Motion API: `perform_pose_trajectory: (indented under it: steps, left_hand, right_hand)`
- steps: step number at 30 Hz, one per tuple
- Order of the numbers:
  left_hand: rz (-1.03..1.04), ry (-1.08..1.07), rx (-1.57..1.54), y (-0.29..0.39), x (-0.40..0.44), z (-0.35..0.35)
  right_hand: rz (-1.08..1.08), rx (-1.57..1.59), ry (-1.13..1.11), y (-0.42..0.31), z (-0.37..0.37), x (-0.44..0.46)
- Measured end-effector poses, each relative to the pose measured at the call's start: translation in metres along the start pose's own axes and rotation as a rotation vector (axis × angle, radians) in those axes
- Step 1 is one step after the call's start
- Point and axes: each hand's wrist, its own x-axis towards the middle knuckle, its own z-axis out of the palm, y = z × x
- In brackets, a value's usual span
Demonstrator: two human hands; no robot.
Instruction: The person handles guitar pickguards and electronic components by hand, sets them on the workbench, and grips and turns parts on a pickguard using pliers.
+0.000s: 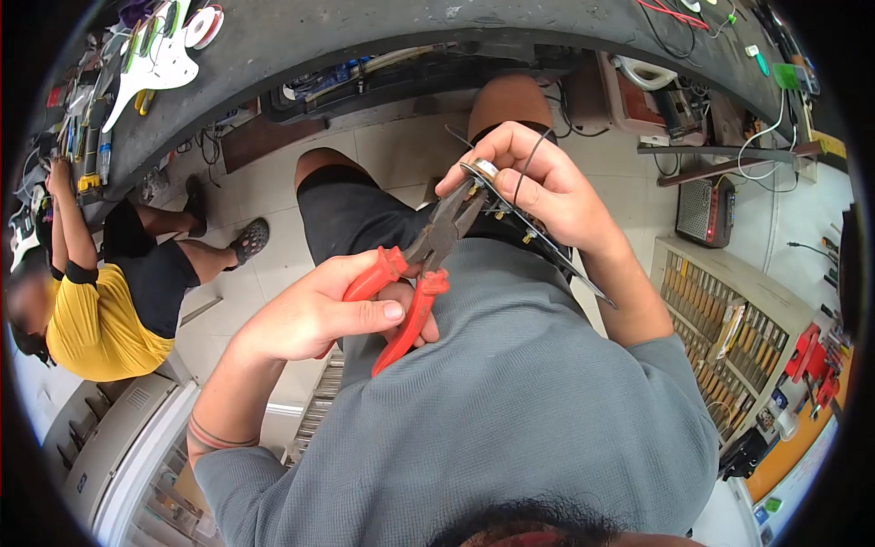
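My left hand [351, 310] is wrapped round the red handles of a pair of pliers [441, 235]. The pliers' dark jaws point up and touch the near side of a thin dark plate [547, 244] with small brass-coloured parts along it. My right hand [538, 182] grips the upper end of this plate, thumb and fingers round a pale round part [486, 168]. A black wire [527, 164] loops over the right fingers. Exactly what the jaw tips hold is too small to tell.
A dark workbench [365, 46] curves across the top, bearing a white guitar pickguard [164, 68], a spool [203, 27] and red wires [670, 13]. At the left a person in a yellow top [109, 324] sits at the bench. A drawer rack [729, 337] and small amplifier [705, 211] are at the right.
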Motion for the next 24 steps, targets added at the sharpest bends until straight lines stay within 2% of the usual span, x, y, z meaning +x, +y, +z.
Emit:
perform_pose_trajectory:
  steps: [8, 15, 24]
  left_hand:
    - [-0.099, -0.028, -0.147, 0.002, -0.003, 0.001]
    - [-0.068, -0.06, -0.187, -0.005, -0.001, -0.002]
    - [-0.083, -0.015, -0.171, -0.006, -0.002, 0.0]
  right_hand:
    - [-0.011, -0.025, -0.024, -0.002, 0.006, -0.001]
    - [-0.102, -0.028, -0.022, 0.005, 0.009, 0.0]
    - [-0.03, -0.048, -0.077, -0.003, 0.008, 0.002]
